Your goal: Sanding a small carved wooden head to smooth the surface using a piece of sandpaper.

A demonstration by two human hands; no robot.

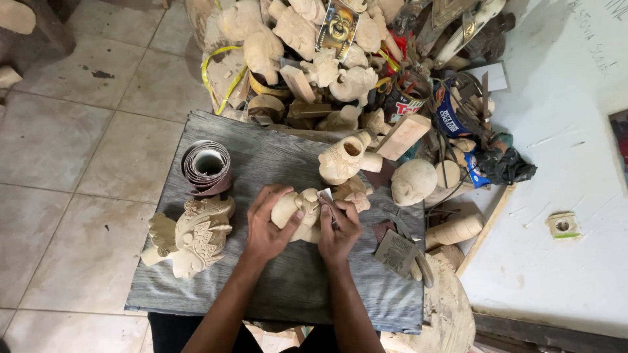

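Pale wooden carving (297, 210) lay mid-board on the grey wooden board (275, 287), bare room toward the near edge. Far off, cans (405, 98) sat among piled carvings, their contents unclear. Left hand (268, 225) wrapped closed around it; right hand (337, 229) pinched a small sandpaper piece (325, 198) against it. Sandpaper roll (207, 167) stood left.

Beyond my board, a dark round tin (407, 98) with a red and white label stands in the clutter. Just right of it sits a blue tin (451, 114) with white lettering. A small grey printed card (396, 251) lies near my right wrist.
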